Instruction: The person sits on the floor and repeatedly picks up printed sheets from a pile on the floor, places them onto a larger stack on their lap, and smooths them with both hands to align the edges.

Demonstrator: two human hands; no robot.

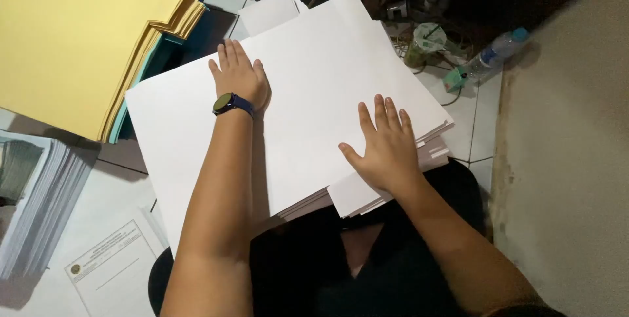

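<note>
Both hands lie flat and open on a stack of large white sheets [314, 87]; neither hand holds anything. The left hand [240, 78], with a dark watch [230, 104] on the wrist, presses palm down on the top sheet near its far left edge, the fingers stretched away from the person. The right hand [385, 146] also rests palm down, the fingers a little spread, near the right near corner of the stack, where the lower sheets stick out unevenly under the top one.

The stack rests over the person's lap, on dark clothing, and it reaches toward a second white pile [272, 10] at its far edge. To the left of it lies a thick pile of yellow sheets [85, 28] over a teal edge. At the near left stands a stack of printed pages [36, 199], and one printed form [108, 268] lies on the white tiled floor [483, 110]. On the far right of the floor lie a plastic bottle [495, 55] and a clear cup [424, 41].
</note>
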